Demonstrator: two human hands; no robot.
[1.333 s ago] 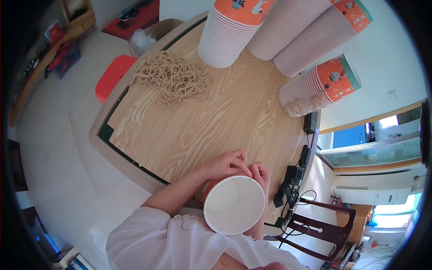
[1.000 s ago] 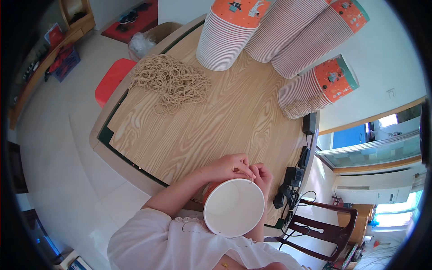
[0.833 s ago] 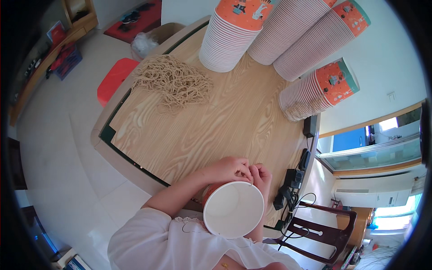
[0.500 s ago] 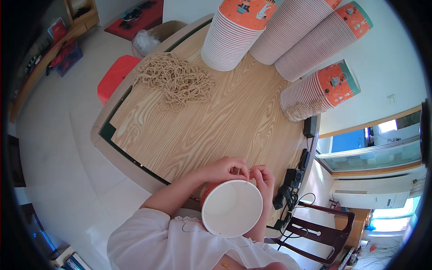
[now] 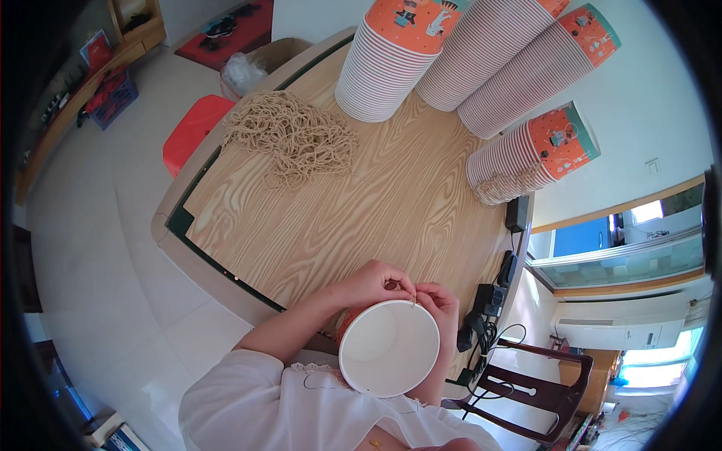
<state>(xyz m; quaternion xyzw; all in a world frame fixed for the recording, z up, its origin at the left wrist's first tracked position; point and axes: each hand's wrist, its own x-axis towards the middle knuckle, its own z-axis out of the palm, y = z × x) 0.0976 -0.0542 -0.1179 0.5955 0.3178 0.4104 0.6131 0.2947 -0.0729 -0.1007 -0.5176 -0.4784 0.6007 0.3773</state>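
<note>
Head view gives me the left hand (image 5: 378,283) and right hand (image 5: 439,302) almost together, fingertips pinched on a short cord (image 5: 413,301) at the far rim of a white-lined paper tub (image 5: 389,350). From my remote post I see the tub on the body side of them — mouth toward the camera — by the near edge of the desk (image 5: 338,225), well apart from the tangled twine (image 5: 295,140).

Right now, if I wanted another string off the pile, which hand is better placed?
Probably your left hand: it's nearer the string pile, which lies ahead and leftward. Your right hand is farther over. Both are at the bucket, though.
</note>
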